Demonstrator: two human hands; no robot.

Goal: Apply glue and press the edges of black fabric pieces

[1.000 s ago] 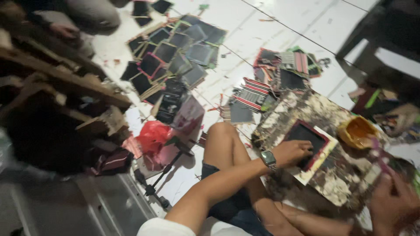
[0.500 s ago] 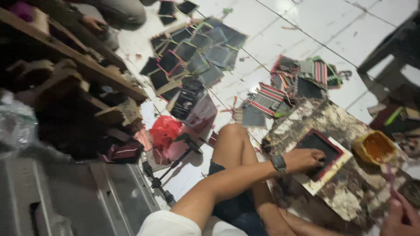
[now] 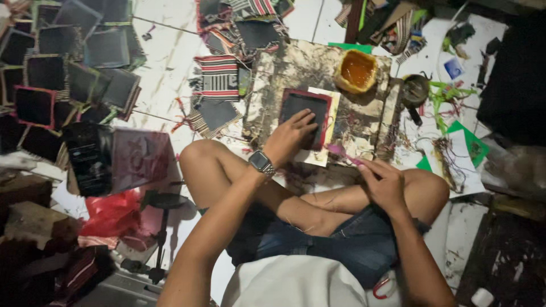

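I sit cross-legged on a white tiled floor. My left hand [image 3: 291, 136], with a watch on its wrist, presses flat on a dark square panel with a red border [image 3: 306, 116]. The panel lies on a pale card on a stained work board [image 3: 273, 85]. In my right hand [image 3: 382, 182] I grip a pink brush [image 3: 341, 152], its tip just off the panel's lower right corner. An orange bowl of amber liquid [image 3: 356, 69] stands at the board's far right.
Several dark bordered squares [image 3: 74, 74] are spread on the floor at the far left. Striped woven cloth pieces [image 3: 219, 77] lie beside the board. A red plastic bag [image 3: 111, 213] and a dark packet [image 3: 88, 159] lie left of my knee. Green paper and scraps [image 3: 455, 142] clutter the right.
The camera has swung right and down over my lap. My left hand stays on the panel. My right hand with the brush has come into view near the panel's corner.
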